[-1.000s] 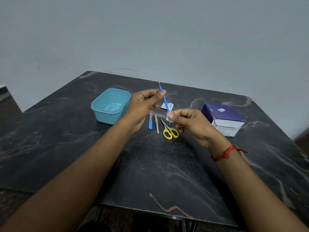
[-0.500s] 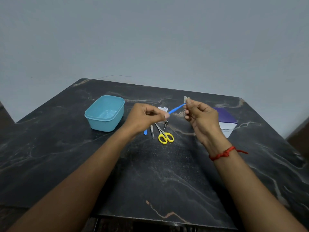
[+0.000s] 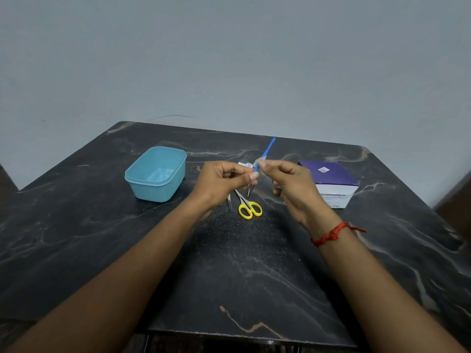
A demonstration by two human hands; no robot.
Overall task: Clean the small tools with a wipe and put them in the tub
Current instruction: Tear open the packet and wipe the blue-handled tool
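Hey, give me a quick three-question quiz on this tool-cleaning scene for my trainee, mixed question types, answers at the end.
1. True or false: the tub already holds a tool.
2. The left hand holds the blue tool. What does the right hand pinch round it? A a wipe, B a sponge, C a glove.
3. Fill in: the scissors on the table have ___ handles.
Key: 1 false; 2 A; 3 yellow.

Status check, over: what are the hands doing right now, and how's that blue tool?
Left hand pinches blue tool at lower end. Right hand pinches wipe around its shaft. Scissors on table; nothing between hands and tub.
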